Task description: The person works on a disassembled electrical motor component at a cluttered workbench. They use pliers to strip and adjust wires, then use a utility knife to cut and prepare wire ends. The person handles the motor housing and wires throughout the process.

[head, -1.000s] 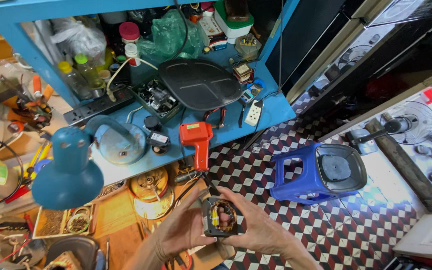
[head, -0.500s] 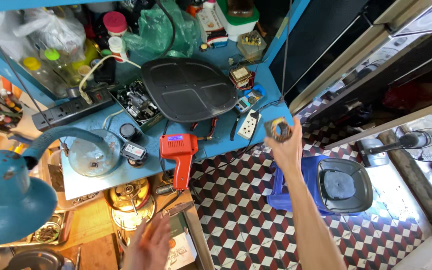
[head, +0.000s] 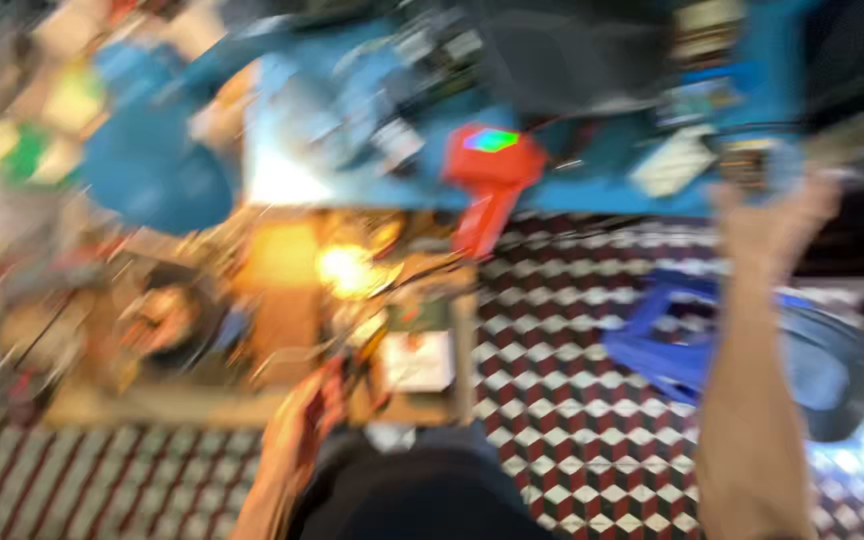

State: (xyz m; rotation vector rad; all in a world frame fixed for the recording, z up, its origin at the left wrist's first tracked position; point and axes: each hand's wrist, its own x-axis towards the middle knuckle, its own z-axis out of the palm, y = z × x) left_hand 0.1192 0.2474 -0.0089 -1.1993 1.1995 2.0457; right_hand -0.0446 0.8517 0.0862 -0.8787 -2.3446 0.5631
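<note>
- Right hand [head: 774,215] raised at the end of an outstretched forearm, up against the front edge of the blue worktop [head: 592,190] near its right corner; grip of that hand smeared by blur, so open or closed cannot be told.
- Small dark part [head: 747,165] lying at the worktop's front edge, just above the right hand's fingertips; touching or apart cannot be told.
- Left hand [head: 304,425] held low, close to the body, at the near edge of the lower wooden worktop [head: 282,300]; fingers curled, but whether gripping anything cannot be told.
- Red pistol-shaped tool [head: 490,175] resting at the blue worktop's front edge, left of the right hand, handle hanging down over the edge.
- White card or box [head: 417,360] lying near the wooden worktop's near edge, just right of the left hand.
- Blue lamp shade [head: 152,180] hovering over the left part of the blue worktop.
- Blue plastic stool [head: 667,345] standing on the chequered floor [head: 552,400], beneath the right forearm.
- Whole view heavily blurred.
</note>
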